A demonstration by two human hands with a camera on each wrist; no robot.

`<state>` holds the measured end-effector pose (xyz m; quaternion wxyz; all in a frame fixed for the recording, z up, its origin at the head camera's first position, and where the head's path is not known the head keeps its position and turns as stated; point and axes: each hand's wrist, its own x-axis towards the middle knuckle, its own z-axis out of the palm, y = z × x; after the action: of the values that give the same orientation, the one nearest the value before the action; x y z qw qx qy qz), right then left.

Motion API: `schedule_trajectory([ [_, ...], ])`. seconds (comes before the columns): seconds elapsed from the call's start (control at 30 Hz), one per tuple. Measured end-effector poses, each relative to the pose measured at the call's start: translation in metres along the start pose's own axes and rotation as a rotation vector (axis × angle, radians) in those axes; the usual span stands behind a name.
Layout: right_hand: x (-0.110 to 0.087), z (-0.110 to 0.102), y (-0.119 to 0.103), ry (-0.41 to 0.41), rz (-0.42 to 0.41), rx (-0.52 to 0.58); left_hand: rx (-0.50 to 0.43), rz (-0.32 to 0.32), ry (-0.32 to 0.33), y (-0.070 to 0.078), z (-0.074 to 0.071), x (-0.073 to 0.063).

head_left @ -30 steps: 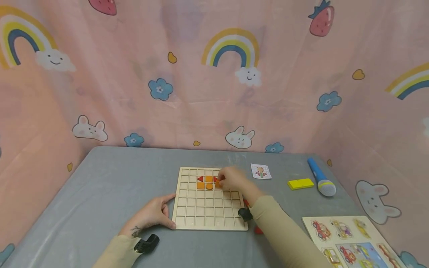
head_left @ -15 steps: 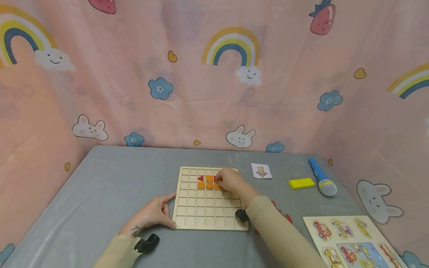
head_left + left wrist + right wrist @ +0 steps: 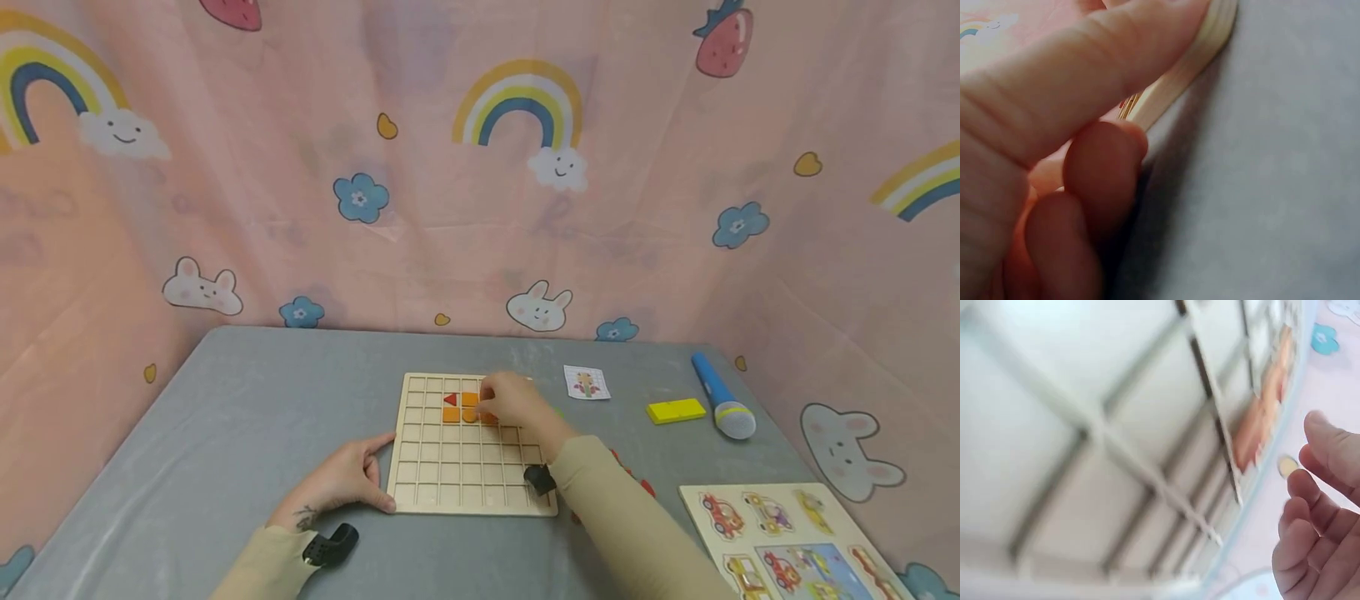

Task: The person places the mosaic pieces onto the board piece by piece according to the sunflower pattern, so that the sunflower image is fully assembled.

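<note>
A wooden grid board (image 3: pixel 450 467) lies on the grey table. On it sit a red triangle tile (image 3: pixel 450 400), an upper orange square tile (image 3: pixel 470 398), a lower left orange square tile (image 3: pixel 451 415) and an orange round tile (image 3: pixel 470 414). My left hand (image 3: pixel 341 479) touches the board's left side, index finger extended and thumb at the near corner; its other fingers are bent in the left wrist view. Over the upper right tiles, my right hand (image 3: pixel 513 400) has its fingertips at another orange square tile (image 3: pixel 489 420), partly covered. No tile shows between its loosely bent fingers (image 3: pixel 1300 540).
Several red pieces (image 3: pixel 647 487) lie right of the board, partly behind the right sleeve. Farther back are a picture card (image 3: pixel 587 383), a yellow block (image 3: pixel 676 411) and a blue toy microphone (image 3: pixel 722 396). A vehicle puzzle board (image 3: pixel 795 533) occupies the near right.
The orange square under my right hand has gone from raised to lying in the grid. The right hand has shifted slightly left, now covering the right red triangle. My left hand stays put.
</note>
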<state>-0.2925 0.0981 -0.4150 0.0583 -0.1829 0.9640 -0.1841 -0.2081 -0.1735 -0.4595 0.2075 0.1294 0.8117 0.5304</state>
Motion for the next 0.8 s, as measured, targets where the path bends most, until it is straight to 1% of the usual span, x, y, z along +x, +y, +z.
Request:
schedule_trajectory([
  [0.07, -0.004, -0.010, 0.007, 0.014, -0.011, 0.006, -0.003, 0.000, -0.003, 0.001, -0.001, 0.000],
  [0.17, -0.017, -0.027, 0.020, 0.016, -0.011, -0.011, 0.000, -0.005, -0.004, 0.001, -0.002, 0.001],
  [0.3, -0.043, -0.044, 0.035, -0.038, 0.036, -0.066, 0.015, -0.017, -0.005, 0.002, -0.003, 0.002],
  [0.4, -0.062, -0.047, 0.048, -0.089, 0.073, -0.093, 0.031, -0.018, -0.002, 0.001, -0.004, 0.003],
  [0.5, -0.076, -0.044, 0.060, -0.129, 0.090, -0.126, 0.037, -0.019, 0.002, 0.001, -0.005, 0.003],
  [0.6, -0.087, -0.037, 0.068, -0.150, 0.078, -0.177, 0.035, -0.018, 0.006, 0.000, -0.006, 0.003],
  [0.7, -0.094, -0.030, 0.070, -0.150, 0.043, -0.229, 0.028, -0.016, 0.008, 0.000, -0.006, 0.003],
  [0.8, -0.097, -0.024, 0.068, -0.150, 0.036, -0.242, 0.021, -0.015, 0.006, -0.001, -0.006, 0.003],
])
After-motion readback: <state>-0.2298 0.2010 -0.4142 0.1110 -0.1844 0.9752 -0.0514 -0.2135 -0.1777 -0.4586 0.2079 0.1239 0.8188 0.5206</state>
